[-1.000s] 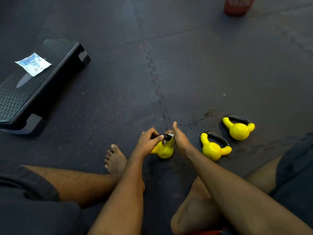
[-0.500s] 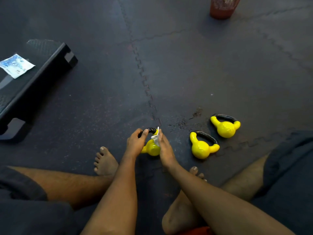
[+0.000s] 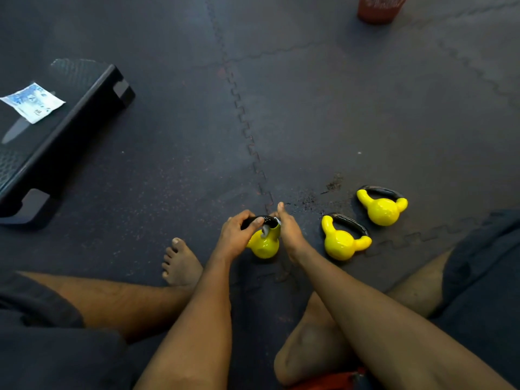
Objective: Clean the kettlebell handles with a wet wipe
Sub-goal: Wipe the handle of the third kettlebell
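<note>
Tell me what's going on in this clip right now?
A person sits on the floor mat cleaning small yellow kettlebells. The left hand grips the black handle of the nearest kettlebell; the right hand presses a wet wipe against it. Two more kettlebells lie untouched to the right.

This looks like a gym or home workout space. The floor is covered in dark rubber interlocking mats [image 3: 323,102] whose puzzle-tooth seams run across the view. A black plastic aerobic step platform [image 3: 56,142] with a textured top sits on the mats at the left. Three small glossy yellow kettlebells with black handles [image 3: 342,243] stand close together on the floor in front of a barefoot person in dark shorts, seated on the mat. A reddish container [image 3: 378,8] is at the far edge
</note>
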`<control>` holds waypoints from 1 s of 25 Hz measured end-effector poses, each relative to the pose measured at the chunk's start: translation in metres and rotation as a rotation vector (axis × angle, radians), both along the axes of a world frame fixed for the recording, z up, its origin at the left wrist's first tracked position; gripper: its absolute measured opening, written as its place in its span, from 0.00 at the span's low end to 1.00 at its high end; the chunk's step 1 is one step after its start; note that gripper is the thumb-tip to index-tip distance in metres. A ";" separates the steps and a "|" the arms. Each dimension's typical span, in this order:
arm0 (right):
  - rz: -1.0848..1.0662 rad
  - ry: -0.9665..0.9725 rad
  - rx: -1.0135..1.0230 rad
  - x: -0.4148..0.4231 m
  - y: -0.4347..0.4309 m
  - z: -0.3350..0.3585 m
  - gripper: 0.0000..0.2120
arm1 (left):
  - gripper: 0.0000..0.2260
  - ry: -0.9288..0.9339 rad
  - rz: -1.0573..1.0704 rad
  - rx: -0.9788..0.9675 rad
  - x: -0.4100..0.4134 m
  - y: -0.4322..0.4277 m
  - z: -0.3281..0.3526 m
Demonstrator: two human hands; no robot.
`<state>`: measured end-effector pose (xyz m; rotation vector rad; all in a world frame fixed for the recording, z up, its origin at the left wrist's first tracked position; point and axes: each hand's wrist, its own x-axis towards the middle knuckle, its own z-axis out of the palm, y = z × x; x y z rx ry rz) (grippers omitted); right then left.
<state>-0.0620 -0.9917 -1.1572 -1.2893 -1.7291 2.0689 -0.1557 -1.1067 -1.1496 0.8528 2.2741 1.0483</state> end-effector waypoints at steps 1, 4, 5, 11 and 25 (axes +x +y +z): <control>-0.010 0.014 -0.004 0.000 -0.007 -0.002 0.33 | 0.09 0.014 0.015 0.000 -0.001 0.001 -0.001; -0.080 0.030 -0.021 0.000 -0.022 -0.016 0.42 | 0.09 0.023 0.075 -0.038 0.000 0.006 -0.001; -0.104 0.051 -0.005 0.002 -0.026 -0.015 0.42 | 0.11 0.025 0.103 -0.060 0.001 0.008 -0.001; -0.039 0.123 -0.129 -0.001 -0.018 -0.038 0.51 | 0.12 -0.034 0.130 -0.115 -0.002 0.007 0.004; 0.032 0.057 0.080 0.016 -0.029 0.009 0.34 | 0.15 -0.051 0.161 -0.213 0.002 0.029 0.008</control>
